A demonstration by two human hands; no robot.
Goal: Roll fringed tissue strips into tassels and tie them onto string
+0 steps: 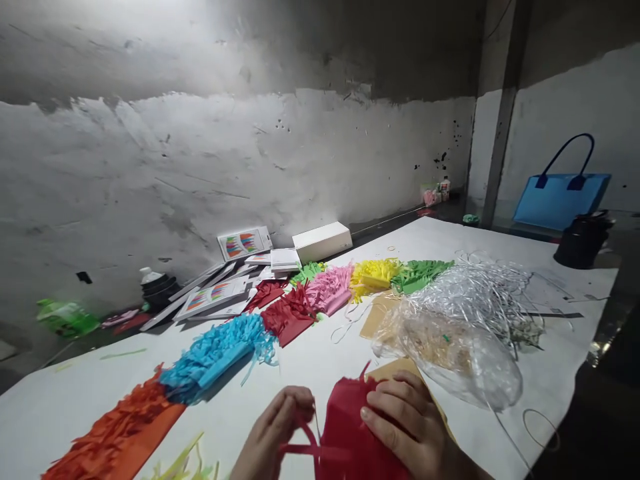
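Low in the head view, my right hand (407,417) lies over a piece of red paper (345,417), its fingers closed on the paper's right side. My left hand (280,427) is closed beside the paper's left edge, with a red paper strip (303,449) at its fingers. A thin pale line, perhaps a string, runs by the left fingertips. Under and behind the red paper shows a tan cardboard piece (400,367). The lower part of the paper is cut off by the frame edge.
Fringed paper bundles, orange (125,427), blue (215,357), dark red (290,313), pink (330,290), yellow (375,277) and green (420,273), cross the white-covered table. Silver strings (480,293) and a clear plastic bag (460,347) lie right. White boxes (323,241) stand by the wall.
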